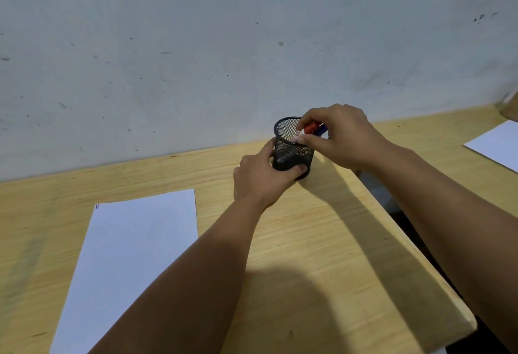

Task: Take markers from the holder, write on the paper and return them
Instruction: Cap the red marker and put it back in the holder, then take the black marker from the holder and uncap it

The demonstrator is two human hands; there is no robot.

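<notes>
While your left hand (pixel 262 178) wraps around the lower wall of the black wire-mesh cylindrical holder (pixel 293 147), thumb on the near side and fingers curled round the far left, the cup stands upright on the pale wooden table (pixel 322 241), close to the grey wall (pixel 224 45). Your grasp there is firm on the holder, with the base resting on the wood just under your fingers.

Your right hand (pixel 339 136) comes in from the right and hovers over the holder's rim, its fingertips pinched on the red-capped marker (pixel 309 128). That marker lies tilted across the opening, its white barrel dipping inside the mesh below your pinch. Just beside it, on the side toward your palm, the blue-capped marker (pixel 321 129) lies at the same slant; whether your fingers grip it too, you cannot tell from this angle.

To the left of your left forearm, nearer you than the holder, the white sheet of paper (pixel 134 255) lies flat on the table, with tiny marks at its far left corner. Well to the right of your right hand, a second white sheet (pixel 496 145) rests at the table's far edge.
</notes>
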